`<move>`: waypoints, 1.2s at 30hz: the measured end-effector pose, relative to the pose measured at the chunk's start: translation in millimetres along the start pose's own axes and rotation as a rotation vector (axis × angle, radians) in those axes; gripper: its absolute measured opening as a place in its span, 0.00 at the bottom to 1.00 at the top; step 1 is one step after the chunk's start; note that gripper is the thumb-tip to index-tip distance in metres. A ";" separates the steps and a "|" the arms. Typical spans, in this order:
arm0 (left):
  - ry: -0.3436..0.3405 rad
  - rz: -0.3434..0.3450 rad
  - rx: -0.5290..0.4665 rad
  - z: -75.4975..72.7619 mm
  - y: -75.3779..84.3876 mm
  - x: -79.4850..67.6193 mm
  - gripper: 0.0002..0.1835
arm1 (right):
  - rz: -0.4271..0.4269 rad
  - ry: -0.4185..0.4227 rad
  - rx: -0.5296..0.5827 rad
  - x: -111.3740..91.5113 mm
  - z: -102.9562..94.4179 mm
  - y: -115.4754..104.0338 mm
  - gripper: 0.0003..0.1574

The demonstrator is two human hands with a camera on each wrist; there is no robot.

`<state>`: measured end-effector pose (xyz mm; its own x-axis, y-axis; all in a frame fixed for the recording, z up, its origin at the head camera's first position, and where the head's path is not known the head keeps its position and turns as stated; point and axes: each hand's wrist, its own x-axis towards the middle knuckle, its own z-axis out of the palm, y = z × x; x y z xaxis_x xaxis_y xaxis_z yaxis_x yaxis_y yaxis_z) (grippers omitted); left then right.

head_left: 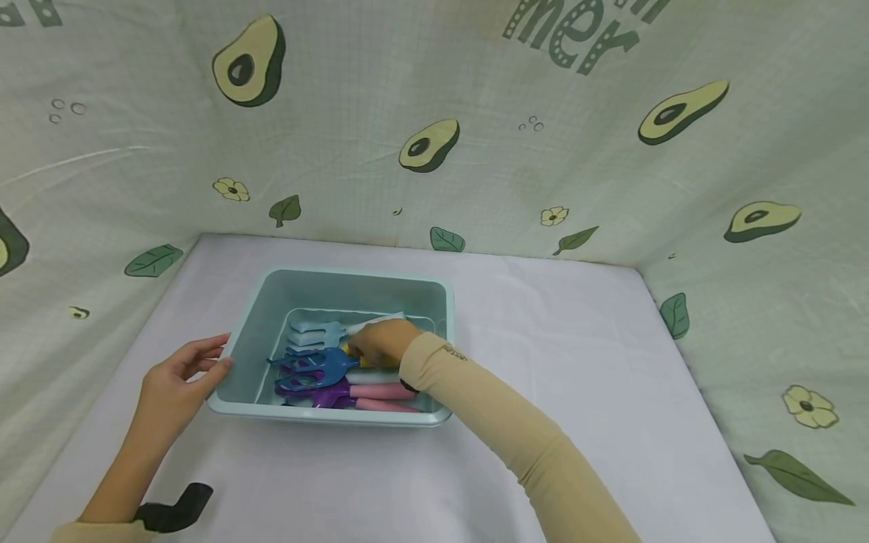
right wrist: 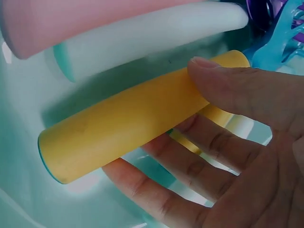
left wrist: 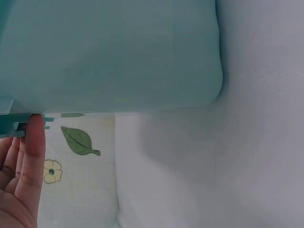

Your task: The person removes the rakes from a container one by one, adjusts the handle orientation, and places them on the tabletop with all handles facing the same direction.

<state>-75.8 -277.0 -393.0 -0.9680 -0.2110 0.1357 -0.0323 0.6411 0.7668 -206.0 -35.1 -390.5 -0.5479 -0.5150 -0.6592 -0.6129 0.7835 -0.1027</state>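
A light teal plastic basin (head_left: 251,332) holds several toy-like garden hand forks. Inside it, my right hand (head_left: 383,341) grips the yellow handle (right wrist: 118,123) of a blue hand fork (head_left: 333,367), thumb on top and fingers beneath. My left hand (head_left: 179,381) holds the basin's left rim with its fingertips; its other fingers are partly hidden in the left wrist view. Beside the yellow handle lie a white handle (right wrist: 156,38) and a pink handle (right wrist: 85,19). A purple fork (head_left: 333,394) with a pink handle lies nearest the front wall, and a light blue fork (head_left: 319,334) toward the back.
The basin stands on a white-covered table (head_left: 543,339), left of its middle. Cloth (head_left: 339,113) printed with avocados and leaves hangs behind and at both sides. A black strap (head_left: 176,509) is around the left wrist.
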 end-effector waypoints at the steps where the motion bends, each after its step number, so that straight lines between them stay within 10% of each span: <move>1: -0.002 0.000 -0.003 0.3 -0.2 0.1 0.23 | -0.001 0.002 -0.006 -0.3 0.0 -0.2 0.16; 15: -0.002 -0.020 -0.024 1.5 -1.9 2.8 0.24 | -0.026 0.064 -0.023 -11.3 -8.4 -3.7 0.03; 36: -0.013 -0.062 -0.038 1.4 -1.4 3.0 0.26 | -0.089 0.082 0.165 -34.8 -39.8 9.9 0.23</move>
<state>-79.0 -277.5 -394.6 -0.9675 -0.2401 0.0792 -0.0832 0.5982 0.7970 -215.7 -23.3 -339.0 -0.5444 -0.6064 -0.5796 -0.5632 0.7763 -0.2832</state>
